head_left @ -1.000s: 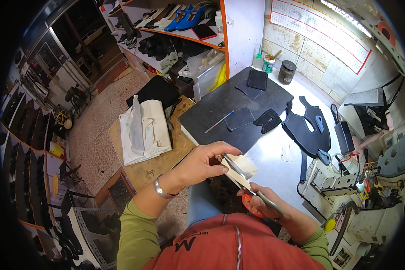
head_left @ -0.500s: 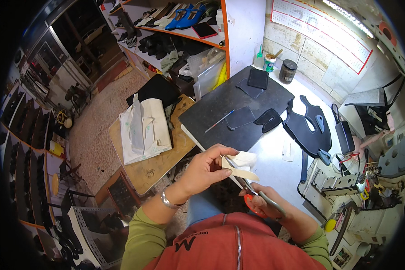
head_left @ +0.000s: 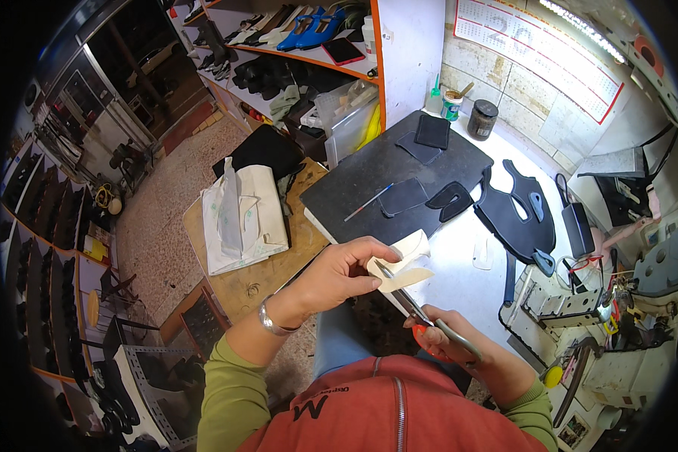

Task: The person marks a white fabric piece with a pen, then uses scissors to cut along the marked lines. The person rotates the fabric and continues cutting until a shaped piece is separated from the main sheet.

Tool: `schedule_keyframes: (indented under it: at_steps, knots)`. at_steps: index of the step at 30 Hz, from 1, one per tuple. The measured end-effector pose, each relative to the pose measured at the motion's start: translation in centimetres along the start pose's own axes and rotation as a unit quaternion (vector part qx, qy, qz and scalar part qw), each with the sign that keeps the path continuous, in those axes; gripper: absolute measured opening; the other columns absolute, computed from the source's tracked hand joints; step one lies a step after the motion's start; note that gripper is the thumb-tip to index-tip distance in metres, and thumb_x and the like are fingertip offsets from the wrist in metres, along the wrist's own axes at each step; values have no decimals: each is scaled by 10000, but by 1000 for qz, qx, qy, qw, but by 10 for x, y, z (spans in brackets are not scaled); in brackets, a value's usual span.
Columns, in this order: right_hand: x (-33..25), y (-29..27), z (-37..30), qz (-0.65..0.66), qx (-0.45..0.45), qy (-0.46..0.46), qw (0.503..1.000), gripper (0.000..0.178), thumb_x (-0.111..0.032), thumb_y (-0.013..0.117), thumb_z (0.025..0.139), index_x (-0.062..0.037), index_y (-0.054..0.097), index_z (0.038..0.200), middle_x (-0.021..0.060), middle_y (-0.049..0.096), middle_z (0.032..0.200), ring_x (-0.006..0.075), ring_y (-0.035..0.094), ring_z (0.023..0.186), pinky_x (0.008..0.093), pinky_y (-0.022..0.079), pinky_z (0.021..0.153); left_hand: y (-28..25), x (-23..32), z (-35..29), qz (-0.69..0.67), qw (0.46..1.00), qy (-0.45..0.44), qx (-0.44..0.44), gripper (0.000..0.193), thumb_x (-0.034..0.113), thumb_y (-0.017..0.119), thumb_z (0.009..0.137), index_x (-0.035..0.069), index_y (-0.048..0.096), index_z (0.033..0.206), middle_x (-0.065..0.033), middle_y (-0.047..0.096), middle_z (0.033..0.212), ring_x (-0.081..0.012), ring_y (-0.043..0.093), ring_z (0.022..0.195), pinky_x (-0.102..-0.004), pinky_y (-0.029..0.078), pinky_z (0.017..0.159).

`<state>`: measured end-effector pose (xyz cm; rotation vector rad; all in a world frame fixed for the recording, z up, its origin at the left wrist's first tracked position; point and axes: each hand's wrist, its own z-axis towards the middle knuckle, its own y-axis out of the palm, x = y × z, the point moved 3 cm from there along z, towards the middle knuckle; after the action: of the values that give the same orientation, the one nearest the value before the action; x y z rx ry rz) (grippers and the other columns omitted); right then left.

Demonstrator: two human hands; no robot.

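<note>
My left hand (head_left: 343, 270) pinches a cream-coloured sheet piece (head_left: 411, 247) between thumb and fingers, above the white table's front edge. My right hand (head_left: 452, 339) is closed round the handles of a pair of scissors (head_left: 412, 304), with an orange-red part showing at the grip. The blades point up and left and pass into the cream piece, whose cut strip (head_left: 407, 281) hangs off to the near side. How far apart the blades stand is partly hidden by the piece.
Black cut pieces (head_left: 404, 197) and a thin pen-like stick (head_left: 368, 203) lie on the black mat (head_left: 339, 169). A larger black cut-out (head_left: 514, 215) rests on the white table. A sewing machine (head_left: 565, 305) stands right; folded cream sheets (head_left: 260, 218) lie left on a wooden board.
The cream piece has turned in my left hand and its two parts stand wider apart. My left thumb has shifted left, and the scissors have tilted slightly.
</note>
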<state>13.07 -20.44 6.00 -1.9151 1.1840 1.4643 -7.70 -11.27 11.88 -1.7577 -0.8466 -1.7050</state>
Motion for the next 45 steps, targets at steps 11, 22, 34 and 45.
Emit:
schedule_keyframes:
  at_steps: [11, 22, 34, 45]
  knots:
    - [-4, 2, -2, 31, -1, 8, 999, 691, -613, 611, 800, -8, 549, 1130, 7, 511, 701, 92, 459, 603, 233, 367, 527, 3, 1, -1, -42, 999, -13, 4, 454, -27, 628, 808, 20, 517, 1246, -24, 573, 1102, -57, 550, 960, -209, 456, 809]
    - [-3, -3, -1, 20, 10, 6, 1000, 711, -647, 618, 771, -26, 563, 1113, 14, 529, 717, 97, 480, 624, 240, 391, 551, -1, -4, -1, 21, 995, 58, 76, 386, -29, 604, 809, 23, 567, 1190, 28, 506, 898, -32, 477, 773, -192, 406, 697]
    - [1, -7, 3, -46, 5, 1, 999, 770, -720, 572, 745, -54, 559, 1133, 34, 533, 717, 134, 502, 667, 270, 409, 601, 3, 2, 2, 85, 996, 17, 22, 426, -64, 606, 798, 23, 562, 1213, 1, 531, 1104, -48, 513, 846, -196, 442, 752]
    - [3, -6, 0, 1, 14, 5, 1000, 743, -691, 595, 751, -45, 564, 1117, 12, 518, 707, 103, 470, 634, 246, 378, 563, 9, -1, 3, 48, 997, 34, 46, 468, -72, 604, 798, 14, 534, 1252, -8, 491, 1086, -54, 497, 835, -193, 441, 727]
